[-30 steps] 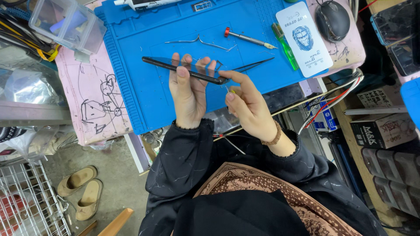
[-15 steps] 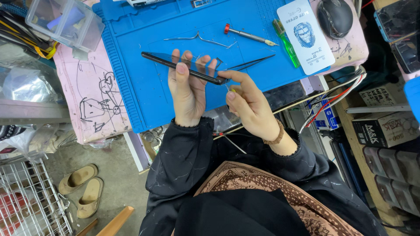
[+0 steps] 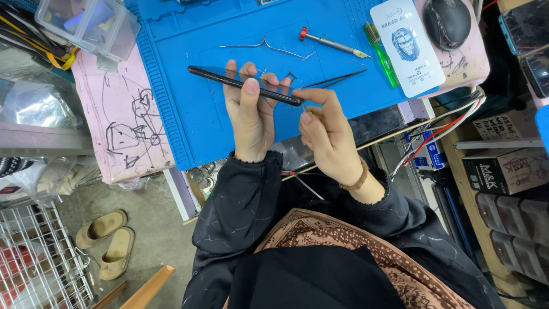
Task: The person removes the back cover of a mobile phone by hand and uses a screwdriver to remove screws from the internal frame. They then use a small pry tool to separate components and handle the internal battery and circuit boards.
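Head view, looking down at a big blue silicone work mat filling the top centre, with a pink scribbled pad at 9 o'clock of it. Thin black slab phone is held edge-on above the mat, about mid-frame. Left hand wraps it from below, thumb pressed over the near edge, fingers curled behind: a firm, narrow hold on the phone. Right hand sits at 3 o'clock of the phone's end, thumb and forefinger pinched tight at that corner; cannot tell whether a small pick sits between them. White screen-protector pack lies at 1 o'clock, black mouse beyond it. Red-capped screwdriver, green brush, black tweezers and bent metal pick lie on the mat at 12 o'clock, untouched. Judged progress: phone looks closed in one piece, work at its edge seemingly only starting, no parts removed.
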